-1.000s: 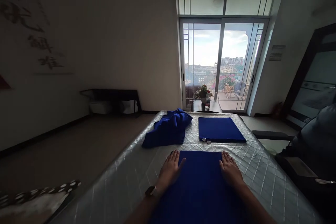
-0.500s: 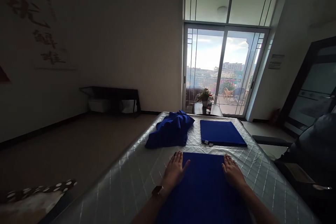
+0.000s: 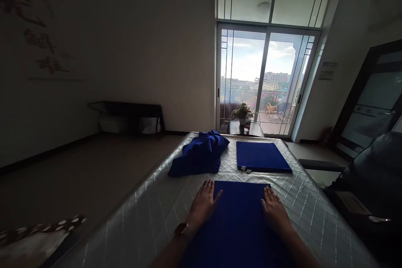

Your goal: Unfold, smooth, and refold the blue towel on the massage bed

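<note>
A flat piece of dark blue cloth (image 3: pixel 240 226) lies lengthwise in front of me, running off the bottom of the picture. Along its left edge rests my left hand (image 3: pixel 205 202), fingers stretched forward and thumb over the cloth. My right hand (image 3: pixel 274 207) lies in the same way on the opposite edge, near the far corner. Both hands are flat, with nothing gripped. Beyond them is a neatly folded blue cloth (image 3: pixel 263 157) with small white tags at its near edge. To its left sits a crumpled blue cloth (image 3: pixel 202 155).
Everything blue lies on a table with a silvery quilted cover (image 3: pixel 141 222). Past its far end stand a small dark table with a potted plant (image 3: pixel 242 111) and a bottle (image 3: pixel 248 121), before sliding glass doors (image 3: pixel 241 67). A black chair (image 3: pixel 377 171) is at the right.
The whole view has shifted slightly, so things appear a little further left and higher. Both hands keep about the same place on the cloth's edges.
</note>
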`<state>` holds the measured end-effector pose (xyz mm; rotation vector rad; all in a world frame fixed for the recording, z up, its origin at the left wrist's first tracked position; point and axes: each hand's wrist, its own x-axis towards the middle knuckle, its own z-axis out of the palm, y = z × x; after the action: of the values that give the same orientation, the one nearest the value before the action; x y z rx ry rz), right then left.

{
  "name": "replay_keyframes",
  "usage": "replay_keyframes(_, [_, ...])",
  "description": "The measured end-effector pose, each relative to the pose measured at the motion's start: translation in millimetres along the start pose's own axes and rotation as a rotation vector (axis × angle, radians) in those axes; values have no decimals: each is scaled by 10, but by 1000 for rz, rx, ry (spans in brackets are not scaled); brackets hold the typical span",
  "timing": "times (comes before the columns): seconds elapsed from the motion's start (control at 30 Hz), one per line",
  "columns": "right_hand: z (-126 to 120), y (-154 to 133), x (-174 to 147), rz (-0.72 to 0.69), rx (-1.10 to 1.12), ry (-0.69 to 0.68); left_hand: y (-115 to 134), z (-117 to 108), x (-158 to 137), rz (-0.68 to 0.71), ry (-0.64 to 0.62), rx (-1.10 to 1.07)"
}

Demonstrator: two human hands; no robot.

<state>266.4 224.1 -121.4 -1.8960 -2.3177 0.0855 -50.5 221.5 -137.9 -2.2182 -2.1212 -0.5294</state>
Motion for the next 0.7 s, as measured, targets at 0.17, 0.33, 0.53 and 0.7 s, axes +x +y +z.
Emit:
replay_keyframes(0.17, [-5, -2, -9, 36, 48, -9, -18, -38, 1, 7, -36, 22])
replay_keyframes(0.33, [19, 4, -22, 42, 85, -1, 182, -96, 54, 0, -42, 83])
replay_keyframes(0.53, [9, 2, -38, 40, 69, 3, 1312, 18, -11, 327, -117, -88])
replay_keyframes(0.7, [-22, 18, -66, -11, -1, -48, 1941, 114, -75, 406, -160, -194])
